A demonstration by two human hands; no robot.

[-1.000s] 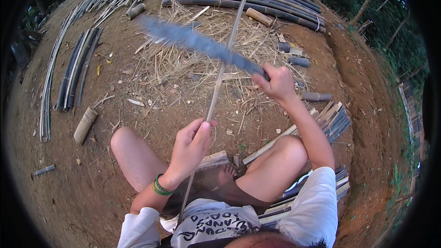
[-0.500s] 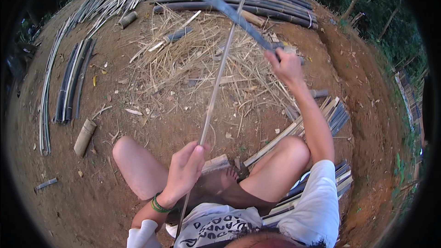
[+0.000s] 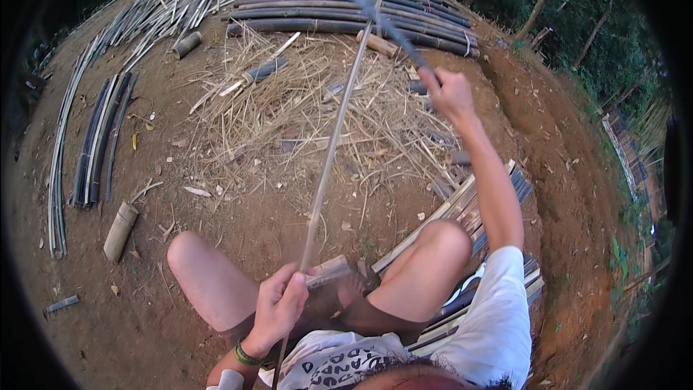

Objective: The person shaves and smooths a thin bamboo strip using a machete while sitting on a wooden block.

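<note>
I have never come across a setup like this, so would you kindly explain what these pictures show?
There is no machine here, only a seated person's two bare hands. The view comes from a wide fisheye camera worn on the head and looking down, so straight edges bend near the rim. The left hand holds a long, thin strip, seemingly bamboo. The right hand grips a long knife, whose blurred blade crosses the strip's far part in the picture; whether they touch is hard to tell. On the earth lie pale shavings, dark poles beyond them, and a short bamboo section at left.
</note>
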